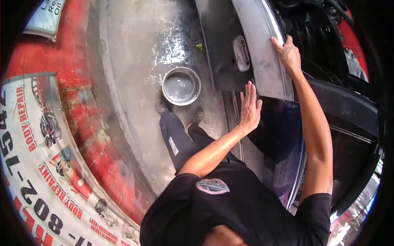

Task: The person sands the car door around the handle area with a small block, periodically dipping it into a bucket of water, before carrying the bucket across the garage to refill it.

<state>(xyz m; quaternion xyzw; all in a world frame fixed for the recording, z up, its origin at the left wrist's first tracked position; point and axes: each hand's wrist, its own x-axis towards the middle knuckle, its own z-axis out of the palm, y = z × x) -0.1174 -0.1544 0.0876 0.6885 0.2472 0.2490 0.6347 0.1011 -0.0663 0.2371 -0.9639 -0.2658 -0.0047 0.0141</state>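
Note:
A car door [262,45] stands swung out on the right, its outer skin dark below and pale grey, dull and patchy above, with a handle recess [241,53] in it. My right hand [288,55] grips the door's upper edge, part of the hand over the outer face and the fingertips partly hidden behind the rim. Fingers straight and close together, my left hand [250,107] lies flat at the door's rear edge, just below the handle recess. Nothing shows in that palm.
A round metal basin [181,86] of greyish water sits on the wet concrete floor [135,53] ahead of my feet. The dark car body [349,100] borders my right side. Along the left runs a red wall [69,53] with a printed banner [30,172].

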